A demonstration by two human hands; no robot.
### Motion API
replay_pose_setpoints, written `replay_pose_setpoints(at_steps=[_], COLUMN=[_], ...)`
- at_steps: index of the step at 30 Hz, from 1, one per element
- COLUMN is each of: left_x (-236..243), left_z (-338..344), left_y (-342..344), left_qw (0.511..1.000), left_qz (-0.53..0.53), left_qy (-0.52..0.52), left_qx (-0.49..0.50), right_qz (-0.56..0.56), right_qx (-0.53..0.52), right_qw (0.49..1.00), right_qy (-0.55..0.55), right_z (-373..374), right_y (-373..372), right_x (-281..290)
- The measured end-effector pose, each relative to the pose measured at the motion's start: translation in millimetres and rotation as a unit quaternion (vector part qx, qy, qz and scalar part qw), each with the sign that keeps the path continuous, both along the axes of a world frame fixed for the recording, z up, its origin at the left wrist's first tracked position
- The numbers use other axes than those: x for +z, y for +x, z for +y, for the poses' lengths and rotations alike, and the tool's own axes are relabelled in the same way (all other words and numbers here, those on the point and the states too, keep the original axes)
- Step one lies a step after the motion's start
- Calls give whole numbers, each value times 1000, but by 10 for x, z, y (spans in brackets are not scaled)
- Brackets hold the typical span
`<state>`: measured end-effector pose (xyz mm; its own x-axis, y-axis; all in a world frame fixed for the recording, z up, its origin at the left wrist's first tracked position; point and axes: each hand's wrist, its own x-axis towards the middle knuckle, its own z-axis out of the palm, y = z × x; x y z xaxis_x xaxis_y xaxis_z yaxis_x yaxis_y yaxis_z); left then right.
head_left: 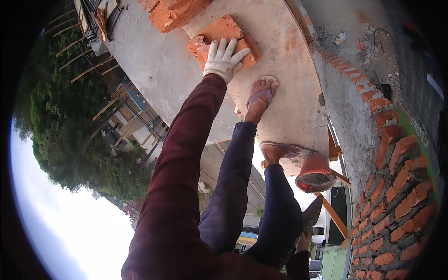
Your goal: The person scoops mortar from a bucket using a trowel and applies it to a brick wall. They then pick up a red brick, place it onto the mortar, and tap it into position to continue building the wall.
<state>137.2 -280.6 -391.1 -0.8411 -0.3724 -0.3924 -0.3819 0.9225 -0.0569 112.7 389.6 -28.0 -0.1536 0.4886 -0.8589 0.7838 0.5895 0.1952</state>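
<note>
My left hand (221, 60), in a whitish knitted glove, reaches out to a small group of orange-red bricks (223, 29) on the platform. Its fingers are spread and lie over the top of one brick (247, 52); no lift off the board shows. Low in the view, beside my right leg, my right hand (303, 241) is closed round a trowel. The grey blade of the trowel (312, 212) points up and away from the hand; the handle is mostly hidden in the fingers.
More bricks (177, 14) are stacked farther off on the pale platform (158, 60). My sandalled feet (262, 95) stand on it. A reddish bucket (315, 173) with grey residue sits by its edge. A curved brick wall (396, 200) with grey mortar runs along the right. Open drops and trees lie left.
</note>
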Motion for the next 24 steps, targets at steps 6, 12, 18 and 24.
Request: replay_pose_setpoints(at_steps=[6, 12, 18, 24], left_x=[90, 89, 80, -92], left_z=[-482, -620, 350, 425], left_y=[772, 998, 12, -96], left_qw=[960, 955, 967, 944], left_qz=[-36, 102, -79, 16], left_qy=[-176, -42, -19, -24], left_qx=[216, 276, 241, 329], right_qz=[-6, 34, 20, 20], right_qx=[8, 66, 128, 222], right_qw=[1000, 997, 990, 974], right_qy=[-13, -21, -59, -37], right_z=[209, 429, 439, 657], right_y=[-13, 123, 189, 390], right_x=[-118, -291, -494, -510])
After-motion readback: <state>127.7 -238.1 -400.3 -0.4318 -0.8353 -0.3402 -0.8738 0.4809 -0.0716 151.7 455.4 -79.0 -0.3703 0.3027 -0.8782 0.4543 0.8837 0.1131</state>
